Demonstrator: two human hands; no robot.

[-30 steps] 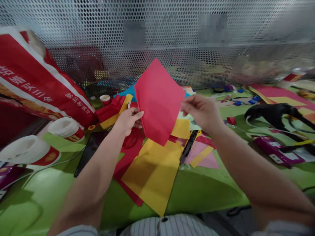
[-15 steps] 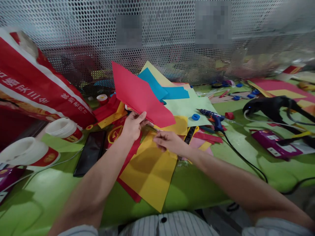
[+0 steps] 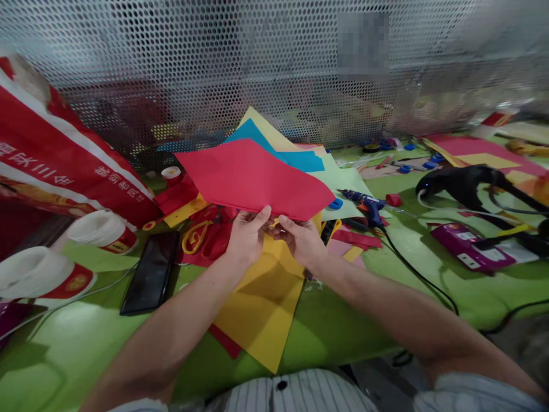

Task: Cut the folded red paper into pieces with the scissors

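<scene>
Pinching near edge of red sheet (image 3: 257, 177) with left hand (image 3: 249, 232): bringing thumb and curled fingers almost together, with thumb on top. Pinching same edge, apparently, with right hand (image 3: 300, 240), just beside the left; hiding most fingertips from view.

Location: holding red sheet raised and tilted over far part of yellow sheet (image 3: 266, 309), in front of blue paper (image 3: 306, 162).

Hazards, as judged:
1. Possibly risking a crease: gripping close together at one edge, leaving far edge and outer corners unsupported.
2. Possibly risking a skewed or buckled edge, through uneven pressing of two thumbs.
3. Possibly risking a scorch or smear: holding right corner near tip of glue gun (image 3: 366, 206); showing no sign of heat either way.
4. Possibly risking a tug on black cord (image 3: 424, 278), through swinging right forearm outward.
5. Possibly risking a knock to phone (image 3: 150, 274), lying near left forearm.
6. Possibly risking a shift of yellow sheet, through dropping wrists onto loose paper.
</scene>
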